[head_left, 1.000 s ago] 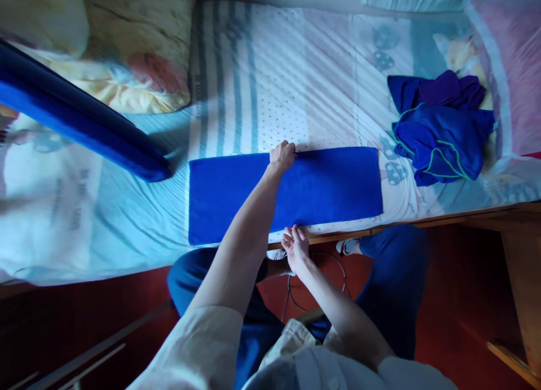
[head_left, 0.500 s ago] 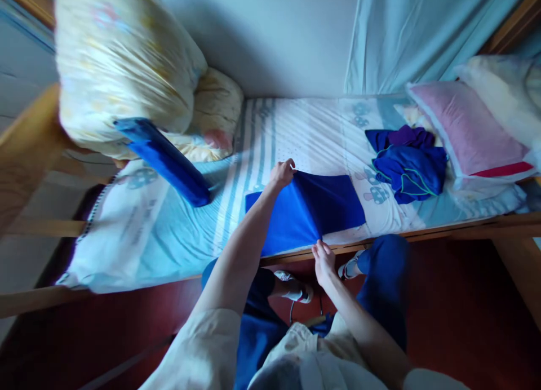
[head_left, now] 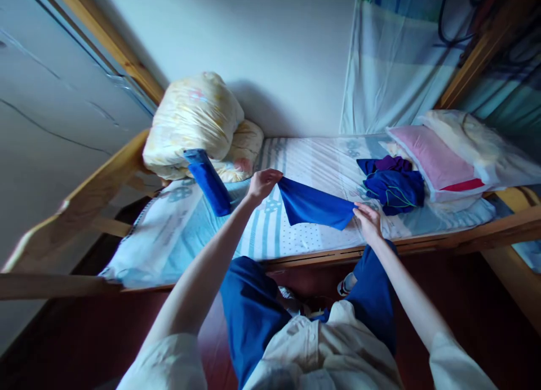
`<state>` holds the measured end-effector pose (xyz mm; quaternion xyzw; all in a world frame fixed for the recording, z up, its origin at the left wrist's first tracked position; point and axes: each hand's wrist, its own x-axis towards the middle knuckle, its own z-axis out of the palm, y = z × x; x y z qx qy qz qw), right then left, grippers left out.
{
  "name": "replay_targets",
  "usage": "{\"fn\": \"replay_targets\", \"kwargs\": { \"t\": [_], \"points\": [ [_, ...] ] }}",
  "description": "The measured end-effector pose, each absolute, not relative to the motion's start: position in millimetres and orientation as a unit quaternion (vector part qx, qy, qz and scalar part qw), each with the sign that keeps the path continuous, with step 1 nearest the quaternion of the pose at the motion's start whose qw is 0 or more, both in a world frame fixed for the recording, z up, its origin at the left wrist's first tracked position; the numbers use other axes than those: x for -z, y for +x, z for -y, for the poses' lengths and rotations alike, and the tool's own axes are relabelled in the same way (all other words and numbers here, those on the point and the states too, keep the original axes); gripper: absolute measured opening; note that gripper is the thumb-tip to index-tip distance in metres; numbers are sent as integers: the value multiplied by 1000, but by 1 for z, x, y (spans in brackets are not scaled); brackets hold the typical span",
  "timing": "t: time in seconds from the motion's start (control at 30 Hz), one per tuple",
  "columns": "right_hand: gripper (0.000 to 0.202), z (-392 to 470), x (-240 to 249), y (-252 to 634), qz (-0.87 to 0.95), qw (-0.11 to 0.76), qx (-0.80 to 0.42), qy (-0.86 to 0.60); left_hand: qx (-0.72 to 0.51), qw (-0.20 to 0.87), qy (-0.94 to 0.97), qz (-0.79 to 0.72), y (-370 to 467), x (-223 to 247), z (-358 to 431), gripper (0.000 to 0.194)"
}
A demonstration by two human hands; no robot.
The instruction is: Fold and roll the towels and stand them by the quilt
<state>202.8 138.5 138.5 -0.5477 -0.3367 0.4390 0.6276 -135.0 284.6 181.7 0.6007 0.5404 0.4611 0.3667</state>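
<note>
A plain blue cloth (head_left: 316, 205) hangs between my two hands, lifted over the front part of the bed. My left hand (head_left: 264, 184) pinches its upper left corner. At its right end, my right hand (head_left: 367, 217) grips another corner, lower and nearer to me. The cloth's top edge is stretched in a slanting line, and the rest droops below it. To the right lies a crumpled heap of blue and purple clothing (head_left: 395, 186). Left of the cloth, a rolled or folded blue bundle (head_left: 211, 190) leans on the bedding.
The bed (head_left: 181, 260) has a white and light-blue patterned sheet and a wooden front rail (head_left: 313, 258). A folded yellowish quilt (head_left: 194, 116) sits at the left end, a pink pillow (head_left: 435, 156) at the right. A pale curtain (head_left: 380, 74) hangs behind.
The blue cloth was spread on the bed with a raised fold; now it is lifted and hangs from both hands. My right hand has moved right and up. The view has shifted.
</note>
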Motion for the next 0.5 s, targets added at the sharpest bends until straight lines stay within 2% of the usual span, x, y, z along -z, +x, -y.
{"fn": "replay_targets", "kwargs": {
  "t": [0.2,0.5],
  "points": [
    [48,-159,-183,208,380,646,-415,-517,-496,373,582,-526,-153,-217,-251,44],
    [51,-156,-206,214,415,628,-414,-513,-494,319,585,-560,-163,-230,-218,32]
  ]
}}
